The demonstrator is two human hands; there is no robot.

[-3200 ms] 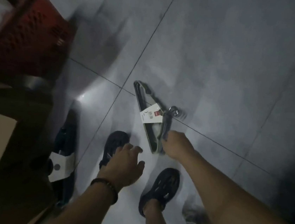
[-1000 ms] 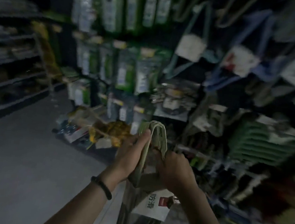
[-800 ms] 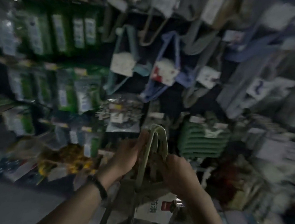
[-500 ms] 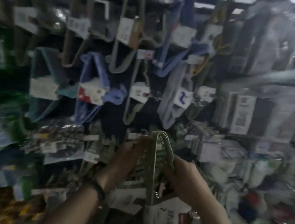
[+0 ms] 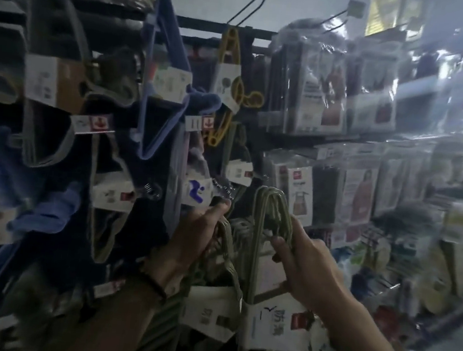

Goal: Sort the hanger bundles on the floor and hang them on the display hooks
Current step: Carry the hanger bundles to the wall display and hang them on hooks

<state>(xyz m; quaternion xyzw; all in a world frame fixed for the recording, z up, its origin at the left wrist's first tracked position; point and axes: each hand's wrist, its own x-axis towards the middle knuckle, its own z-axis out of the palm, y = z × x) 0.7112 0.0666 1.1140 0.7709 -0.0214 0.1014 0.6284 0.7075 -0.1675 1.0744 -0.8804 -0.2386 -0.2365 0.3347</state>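
**Display rack** (image 5: 201, 24), dark crossbars. Two bare hooks (image 5: 251, 1) projected from the top bar toward the viewer. Below hung, left to right, a grey hanger bundle (image 5: 42, 151), a blue hanger bundle (image 5: 172, 50) and a yellow hanger bundle (image 5: 229, 48), each banded with a paper label. Clear-bagged dark goods (image 5: 329, 94) filled the right-hand rows. Price tags (image 5: 97, 125) fronted some hook ends.

Hanger bundle (image 5: 271, 206) at centre frame has a matt olive coating and a white paper label (image 5: 276, 324) round it. Blue hangers (image 5: 169, 52) upper left look fuzzy and velvety; yellow hangers (image 5: 230, 57) are smooth plastic. Packets (image 5: 333, 80) upper right sit in glossy clear film.
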